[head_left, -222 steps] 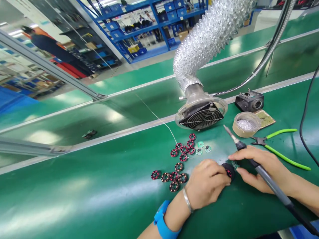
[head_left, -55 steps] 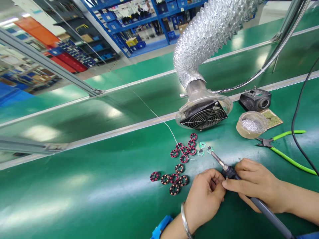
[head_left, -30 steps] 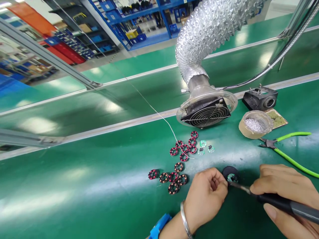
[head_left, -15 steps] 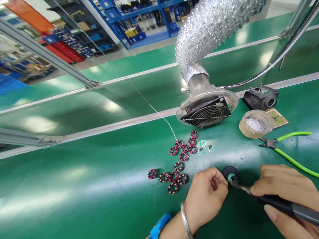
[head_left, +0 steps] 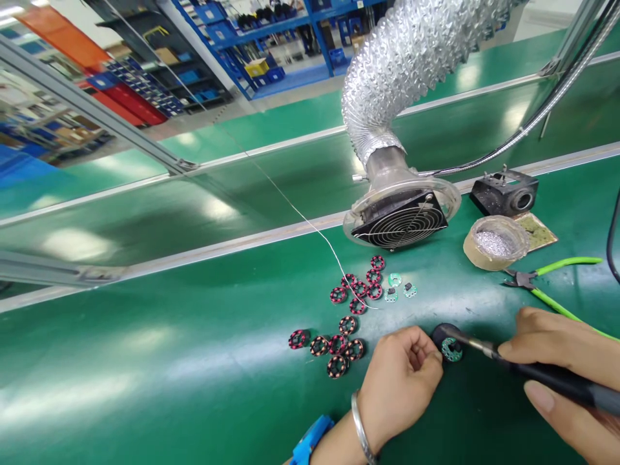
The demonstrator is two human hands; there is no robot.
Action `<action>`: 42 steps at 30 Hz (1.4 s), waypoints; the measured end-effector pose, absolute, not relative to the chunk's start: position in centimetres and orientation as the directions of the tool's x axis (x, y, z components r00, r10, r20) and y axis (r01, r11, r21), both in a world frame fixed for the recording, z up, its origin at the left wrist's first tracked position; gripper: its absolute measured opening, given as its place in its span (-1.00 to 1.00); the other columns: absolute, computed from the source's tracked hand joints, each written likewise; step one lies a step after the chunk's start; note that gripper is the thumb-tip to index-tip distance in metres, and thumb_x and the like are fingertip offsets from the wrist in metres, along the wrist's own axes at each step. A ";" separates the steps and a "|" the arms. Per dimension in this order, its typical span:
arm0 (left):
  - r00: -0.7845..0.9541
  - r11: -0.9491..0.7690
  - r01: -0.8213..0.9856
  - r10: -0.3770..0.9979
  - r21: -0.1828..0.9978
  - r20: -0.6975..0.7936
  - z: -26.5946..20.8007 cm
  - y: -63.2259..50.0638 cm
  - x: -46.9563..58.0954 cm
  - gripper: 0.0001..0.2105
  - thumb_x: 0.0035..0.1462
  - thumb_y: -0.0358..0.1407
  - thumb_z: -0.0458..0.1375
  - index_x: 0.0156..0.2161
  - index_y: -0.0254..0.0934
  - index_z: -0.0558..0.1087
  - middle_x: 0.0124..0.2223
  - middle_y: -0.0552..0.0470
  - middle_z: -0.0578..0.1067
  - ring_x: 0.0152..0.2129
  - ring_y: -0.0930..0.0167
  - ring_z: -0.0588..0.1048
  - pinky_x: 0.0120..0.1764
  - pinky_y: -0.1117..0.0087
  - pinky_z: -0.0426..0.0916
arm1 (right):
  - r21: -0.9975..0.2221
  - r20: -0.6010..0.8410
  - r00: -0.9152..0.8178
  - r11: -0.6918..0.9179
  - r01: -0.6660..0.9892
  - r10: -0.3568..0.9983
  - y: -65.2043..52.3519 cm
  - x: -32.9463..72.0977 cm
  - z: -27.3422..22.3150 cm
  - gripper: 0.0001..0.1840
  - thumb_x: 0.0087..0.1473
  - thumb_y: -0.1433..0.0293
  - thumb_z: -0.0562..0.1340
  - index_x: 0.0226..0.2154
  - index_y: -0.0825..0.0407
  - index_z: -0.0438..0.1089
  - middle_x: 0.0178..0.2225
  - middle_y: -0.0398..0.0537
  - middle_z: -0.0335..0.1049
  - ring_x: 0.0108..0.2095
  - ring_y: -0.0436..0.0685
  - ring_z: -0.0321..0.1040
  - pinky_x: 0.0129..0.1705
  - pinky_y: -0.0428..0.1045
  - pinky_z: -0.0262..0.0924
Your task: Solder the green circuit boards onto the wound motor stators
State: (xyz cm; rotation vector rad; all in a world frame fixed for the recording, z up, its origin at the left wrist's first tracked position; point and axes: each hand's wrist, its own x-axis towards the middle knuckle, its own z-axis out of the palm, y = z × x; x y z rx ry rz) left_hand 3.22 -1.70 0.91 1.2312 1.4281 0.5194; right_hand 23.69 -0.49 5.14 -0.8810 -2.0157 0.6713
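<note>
My right hand (head_left: 566, 368) grips a soldering iron (head_left: 537, 374) by its dark handle. Its metal tip points left, over the upper edge of a small green ring-shaped circuit board (head_left: 450, 349); whether it touches cannot be made out. That board lies on a black round piece (head_left: 440, 332) on the green bench. My left hand (head_left: 405, 371) is closed, thumb and forefinger pinched at the left edge of the black piece. Several red-and-black ring-shaped coil cores (head_left: 338, 343) lie left of it, and more green boards (head_left: 394, 279) lie behind.
A fume extractor (head_left: 407, 223) with a silver hose hangs beyond the boards. Thin solder wire (head_left: 329, 244) runs down onto the coil cores. At the right are green-handled cutters (head_left: 526, 279), a tub of metal bits (head_left: 495, 242), a flat sponge (head_left: 537, 232) and a black stand (head_left: 506, 190).
The soldering iron's tip has moved from the lower part of the board up to its upper edge, with my right hand shifting slightly up and right. My left hand has stayed put.
</note>
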 end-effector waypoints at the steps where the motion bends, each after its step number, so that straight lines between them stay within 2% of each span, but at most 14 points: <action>1: 0.175 0.352 0.384 0.880 0.853 -0.442 0.9 -1.7 3.2 -0.90 0.01 -0.42 0.06 -0.50 -0.27 0.32 -0.62 0.15 0.31 -0.68 0.51 0.33 -0.59 0.52 0.15 | -0.709 0.472 -0.413 0.614 0.348 0.779 -0.4 23.9 5.0 -0.81 0.18 0.45 0.09 -0.17 0.01 0.35 -0.50 -0.02 0.36 -0.50 0.16 0.36 -0.53 0.06 0.25; 3: 0.183 0.314 0.403 0.892 0.860 -0.412 0.9 -1.8 3.1 -0.96 -0.02 -0.42 0.11 -0.44 -0.27 0.33 -0.55 0.15 0.33 -0.68 0.54 0.31 -0.58 0.52 0.16 | -0.689 0.489 -0.406 0.627 0.363 0.772 -0.1 24.1 4.5 -0.74 0.14 0.47 0.11 -0.09 0.00 0.34 -0.43 0.00 0.40 -0.45 0.18 0.39 -0.48 0.08 0.29; 7: 0.187 0.166 0.557 0.929 0.813 -0.318 1.1 -2.0 3.4 -0.72 -0.16 -0.41 0.28 -0.27 -0.29 0.36 -0.35 0.12 0.36 -0.66 0.57 0.25 -0.52 0.47 0.19 | -0.658 0.569 -0.344 0.665 0.353 0.746 0.6 23.8 2.9 -0.63 0.15 0.52 0.13 0.02 0.00 0.31 -0.44 -0.11 0.42 -0.50 0.05 0.38 -0.49 -0.04 0.30; 10: 0.195 0.082 0.633 0.945 0.769 -0.262 1.1 -1.9 3.7 -0.70 -0.12 -0.29 0.36 -0.26 -0.28 0.40 -0.33 0.09 0.36 -0.60 0.52 0.25 -0.47 0.43 0.18 | -0.681 0.557 -0.343 0.652 0.334 0.756 0.9 23.2 1.7 -0.63 0.17 0.57 0.13 0.02 0.01 0.32 -0.43 -0.17 0.42 -0.50 -0.02 0.38 -0.45 -0.12 0.31; 14: 0.320 -0.041 0.562 0.932 0.826 -0.171 0.7 -0.9 3.2 -0.80 0.01 -0.26 0.31 -0.26 -0.28 0.47 -0.39 0.09 0.34 -0.56 0.48 0.26 -0.45 0.44 0.18 | -0.659 0.552 -0.419 0.685 0.311 0.721 1.0 22.2 1.1 -0.73 0.16 0.59 0.14 -0.09 0.03 0.33 -0.35 -0.11 0.47 -0.46 0.00 0.34 -0.40 -0.08 0.29; 18: 0.467 -0.152 0.466 0.879 0.871 -0.097 0.4 0.2 2.1 -0.88 0.06 -0.29 0.26 -0.27 -0.27 0.49 -0.45 0.10 0.32 -0.51 0.44 0.31 -0.43 0.45 0.21 | -0.645 0.504 -0.501 0.692 0.323 0.703 0.9 21.5 0.9 -0.73 0.14 0.59 0.12 -0.11 0.03 0.29 -0.40 -0.13 0.41 -0.48 0.01 0.21 -0.42 -0.07 0.20; 23: 0.380 -0.029 0.490 0.907 0.871 -0.184 1.2 -0.6 1.4 -0.68 -0.07 -0.37 0.32 -0.16 -0.26 0.41 -0.27 0.08 0.37 -0.55 0.52 0.34 -0.43 0.46 0.28 | -0.645 0.485 -0.533 0.695 0.316 0.693 0.7 21.3 0.4 -0.70 0.11 0.60 0.10 -0.10 0.04 0.28 -0.41 -0.12 0.34 -0.44 0.03 0.20 -0.40 -0.06 0.18; 27: 0.315 0.011 0.488 0.930 0.873 -0.187 1.7 -1.7 1.6 -0.98 0.05 -0.40 0.19 -0.36 -0.29 0.44 -0.39 0.11 0.35 -0.60 0.55 0.28 -0.49 0.51 0.21 | -0.644 0.521 -0.520 0.712 0.281 0.677 0.7 21.2 0.5 -0.69 0.11 0.63 0.08 -0.10 0.04 0.27 -0.41 -0.12 0.33 -0.44 0.03 0.17 -0.41 -0.06 0.15; 34: 0.217 0.152 0.366 0.945 0.918 -0.243 0.7 -2.0 3.0 -0.90 0.05 -0.40 0.13 -0.48 -0.32 0.39 -0.46 0.12 0.31 -0.63 0.57 0.21 -0.56 0.54 0.12 | -0.588 0.604 -0.549 0.788 0.182 0.578 0.7 21.2 0.3 -0.66 0.10 0.66 0.08 -0.09 0.07 0.27 -0.39 -0.07 0.43 -0.50 0.01 0.23 -0.43 -0.03 0.16; 42: 0.211 0.178 0.379 0.939 0.908 -0.272 0.9 -2.0 2.9 -0.86 0.03 -0.39 0.10 -0.53 -0.30 0.30 -0.51 0.13 0.28 -0.62 0.54 0.23 -0.54 0.53 0.12 | -0.530 0.553 -0.638 0.817 0.227 0.536 0.8 21.6 -0.1 -0.63 0.10 0.61 0.08 -0.03 0.04 0.25 -0.36 -0.07 0.45 -0.42 0.05 0.35 -0.30 0.02 0.26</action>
